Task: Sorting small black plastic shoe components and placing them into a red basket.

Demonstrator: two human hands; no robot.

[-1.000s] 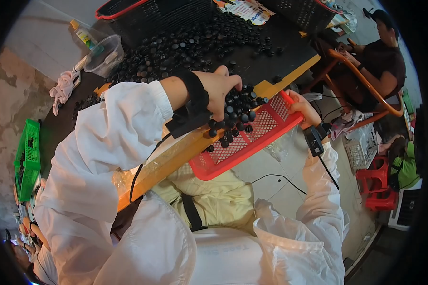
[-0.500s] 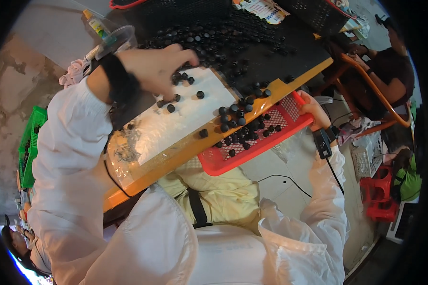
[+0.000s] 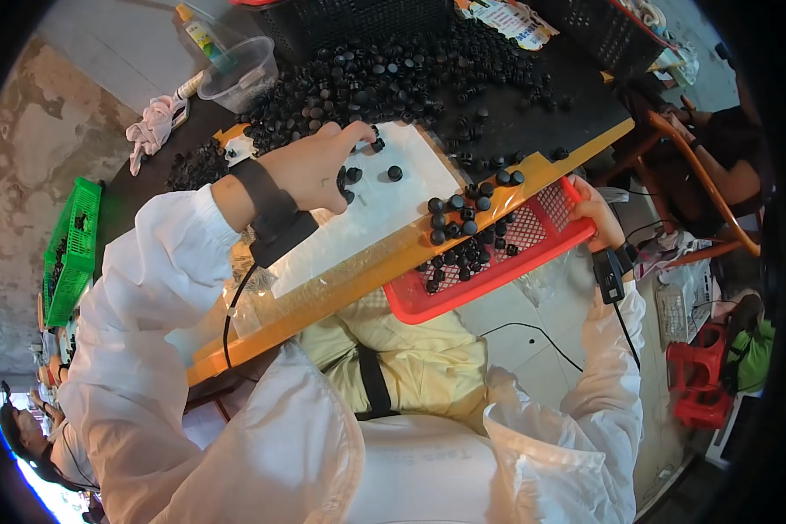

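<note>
My left hand (image 3: pixel 316 168) reaches over a white sheet (image 3: pixel 323 247) on the table, its thumb and fingers spread apart around a few small black knobs (image 3: pixel 352 175). Fingertips lie beside or against these knobs; none is plainly gripped. Another black knob (image 3: pixel 395 174) sits apart on the sheet. My right hand (image 3: pixel 596 214) is closed on the right end of a red mesh basket (image 3: pixel 489 278), which I hold just below the table edge. Several black knobs (image 3: pixel 467 253) lie inside it. A cluster of knobs (image 3: pixel 454 210) rests on the yellow-orange table edge (image 3: pixel 314 316) above the basket.
A large heap of black knobs (image 3: pixel 367 83) covers the far table. Behind it stand black baskets (image 3: pixel 349 28). A clear plastic tub (image 3: pixel 240 74) and a glue bottle (image 3: pixel 203 37) are at far left. A green basket (image 3: pixel 70 253) stands left; a person sits at far right.
The left hand, blurred before, is now sharper, with its fingers spread lower among the knobs on the sheet. The whole view has shifted slightly. My right hand keeps its hold on the basket.
</note>
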